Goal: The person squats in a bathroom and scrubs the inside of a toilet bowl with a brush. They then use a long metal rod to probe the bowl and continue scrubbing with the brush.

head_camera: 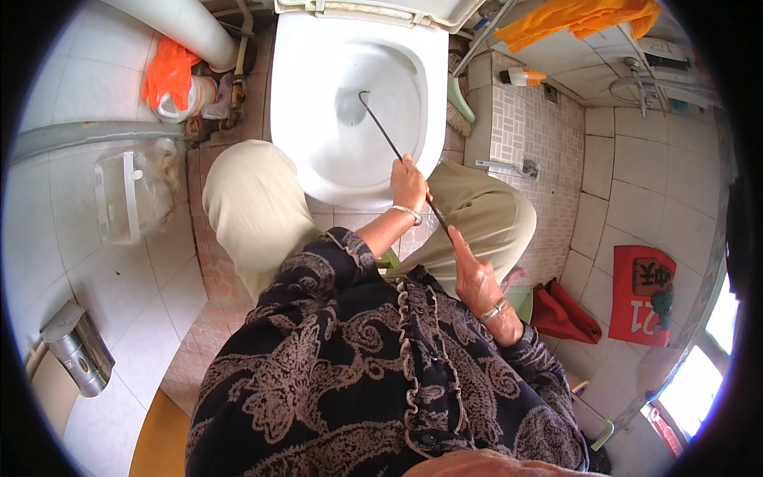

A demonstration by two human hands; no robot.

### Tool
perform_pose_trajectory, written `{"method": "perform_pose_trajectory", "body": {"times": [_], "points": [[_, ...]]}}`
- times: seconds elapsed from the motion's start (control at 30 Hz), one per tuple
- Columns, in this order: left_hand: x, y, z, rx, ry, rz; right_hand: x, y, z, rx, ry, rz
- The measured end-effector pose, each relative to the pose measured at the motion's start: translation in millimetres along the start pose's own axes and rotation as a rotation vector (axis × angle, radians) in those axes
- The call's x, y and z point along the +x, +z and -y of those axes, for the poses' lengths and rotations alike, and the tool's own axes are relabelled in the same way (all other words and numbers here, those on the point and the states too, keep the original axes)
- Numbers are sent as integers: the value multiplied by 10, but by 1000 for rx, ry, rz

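Both hands grip a thin dark rod with a hooked tip [383, 130], which slants down into a white toilet bowl [292, 89]. My left hand [409, 183] is closed round the rod above the bowl's front rim. Further back along it, my right hand [475, 275] holds the rear part, with one finger stretched along the shaft. The hooked end lies over the drain opening [350, 108] at the bottom of the bowl; I cannot tell how deep it reaches. The raised toilet seat and lid [381, 7] stand at the back.
On the left are a pipe [95, 136], a white bucket [179, 104] with an orange plastic bag [168, 74], and a wall-mounted holder [134, 194]. A green-handled brush [459, 104] stands right of the toilet, beside a tiled ledge [518, 131]. Red cloth [563, 313] hangs at lower right.
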State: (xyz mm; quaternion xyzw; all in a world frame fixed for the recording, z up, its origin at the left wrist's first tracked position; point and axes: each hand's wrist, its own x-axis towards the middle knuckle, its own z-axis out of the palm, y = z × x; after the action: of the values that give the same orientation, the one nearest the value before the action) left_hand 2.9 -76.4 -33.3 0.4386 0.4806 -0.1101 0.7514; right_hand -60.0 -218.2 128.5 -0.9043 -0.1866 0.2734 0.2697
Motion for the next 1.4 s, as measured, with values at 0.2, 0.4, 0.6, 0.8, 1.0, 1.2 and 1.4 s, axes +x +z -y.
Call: {"method": "perform_pose_trajectory", "body": {"times": [0.2, 0.4, 0.6, 0.8, 1.0, 1.2, 1.4], "points": [[-8, 23, 136, 58, 188, -38, -78, 66, -49, -132, 5, 38], [22, -17, 29, 79, 30, 17, 5, 104, -75, -89, 7, 53], [72, -45, -61, 104, -46, 96, 67, 76, -41, -80, 12, 41], [63, -39, 29, -80, 14, 33, 24, 60, 7, -125, 65, 85], [65, -10, -30, -11, -32, 11, 83, 30, -2, -132, -3, 28], [80, 26, -54, -3, 1, -3, 98, 33, -14, -164, 28, 64], [40, 28, -101, 53, -17, 19, 41, -33, 48, -192, 56, 80]]}}
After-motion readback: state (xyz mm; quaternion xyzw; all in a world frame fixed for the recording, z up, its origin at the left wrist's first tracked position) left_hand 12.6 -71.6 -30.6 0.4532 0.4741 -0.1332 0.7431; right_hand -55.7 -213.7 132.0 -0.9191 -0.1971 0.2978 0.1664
